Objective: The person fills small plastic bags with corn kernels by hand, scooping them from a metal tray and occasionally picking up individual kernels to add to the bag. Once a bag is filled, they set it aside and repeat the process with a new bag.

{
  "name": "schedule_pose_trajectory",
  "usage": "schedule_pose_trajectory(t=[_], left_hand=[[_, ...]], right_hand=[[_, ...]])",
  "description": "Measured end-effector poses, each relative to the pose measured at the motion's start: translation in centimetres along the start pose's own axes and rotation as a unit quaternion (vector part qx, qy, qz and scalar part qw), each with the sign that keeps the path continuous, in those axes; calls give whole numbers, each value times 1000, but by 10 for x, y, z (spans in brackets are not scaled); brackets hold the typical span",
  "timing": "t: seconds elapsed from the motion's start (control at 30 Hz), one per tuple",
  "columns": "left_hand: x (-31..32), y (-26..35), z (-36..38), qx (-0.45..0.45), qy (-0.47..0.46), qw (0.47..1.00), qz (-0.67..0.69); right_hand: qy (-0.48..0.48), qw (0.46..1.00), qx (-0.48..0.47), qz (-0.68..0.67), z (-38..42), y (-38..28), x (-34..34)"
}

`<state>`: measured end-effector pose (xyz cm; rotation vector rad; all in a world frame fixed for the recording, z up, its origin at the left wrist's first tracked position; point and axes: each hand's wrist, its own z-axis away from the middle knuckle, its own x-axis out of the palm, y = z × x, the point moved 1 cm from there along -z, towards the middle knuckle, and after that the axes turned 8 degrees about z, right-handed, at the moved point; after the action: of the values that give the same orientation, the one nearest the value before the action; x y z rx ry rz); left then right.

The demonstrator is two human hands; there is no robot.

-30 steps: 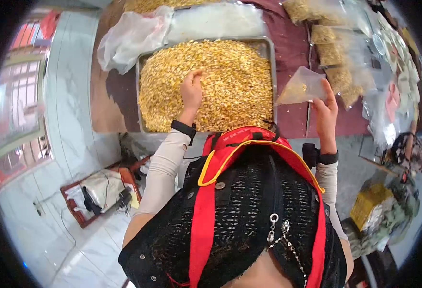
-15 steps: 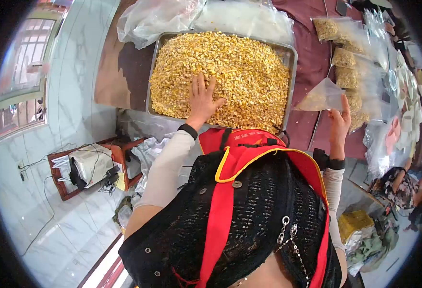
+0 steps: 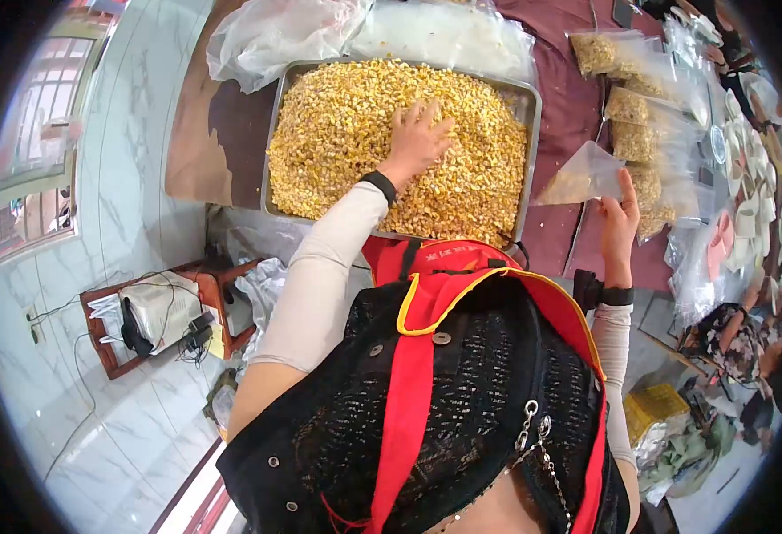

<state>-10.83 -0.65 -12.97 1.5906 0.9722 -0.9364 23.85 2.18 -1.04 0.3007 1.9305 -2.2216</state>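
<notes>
A metal tray [image 3: 530, 116] holds a large heap of small yellow and whitish pieces [image 3: 337, 142] that look like dried corn kernels. My left hand [image 3: 416, 141] rests on the middle of the heap, fingers spread and slightly bent, with nothing visible gripped. To the right of the tray, my right hand [image 3: 619, 218] pinches the edge of a clear plastic bag [image 3: 591, 173]. Some of the yellow pieces lie in that bag's far corner, which points left toward the tray.
Several filled clear bags [image 3: 631, 107] lie in a column on the dark red cloth [image 3: 567, 71]. Crumpled plastic sheeting [image 3: 288, 36] lies behind the tray. A pale boxy device with cables [image 3: 164, 303] sits low at the left. Pale items and a pink one [image 3: 720, 236] are at the right.
My left hand has moved right and farther back across the heap, its fingers bending a little more. My right hand still holds the bag in nearly the same place.
</notes>
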Motion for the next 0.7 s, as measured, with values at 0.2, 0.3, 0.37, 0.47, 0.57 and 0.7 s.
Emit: schedule_pose_trajectory(t=[0.2, 0.3, 0.37, 0.47, 0.57, 0.7], left_hand=[[-56, -15, 51, -80, 187, 968, 147], [-49, -14, 116, -178, 259, 942, 120], [-37, -5, 159, -320, 303, 883, 159], [-10, 15, 192, -398, 322, 844, 159], [21, 36, 189, -397, 297, 860, 121], [48, 47, 164, -456, 239, 855, 59]], right_hand=[[-15, 1000, -7, -1, -7, 16, -8], [-16, 999, 11, -31, -11, 21, -6], [-8, 1000, 11, 9, -12, 18, -3], [-26, 999, 40, -14, -15, 23, -2], [-47, 999, 18, 17, -21, 30, -6], [-62, 996, -1, 71, -24, 22, -1]])
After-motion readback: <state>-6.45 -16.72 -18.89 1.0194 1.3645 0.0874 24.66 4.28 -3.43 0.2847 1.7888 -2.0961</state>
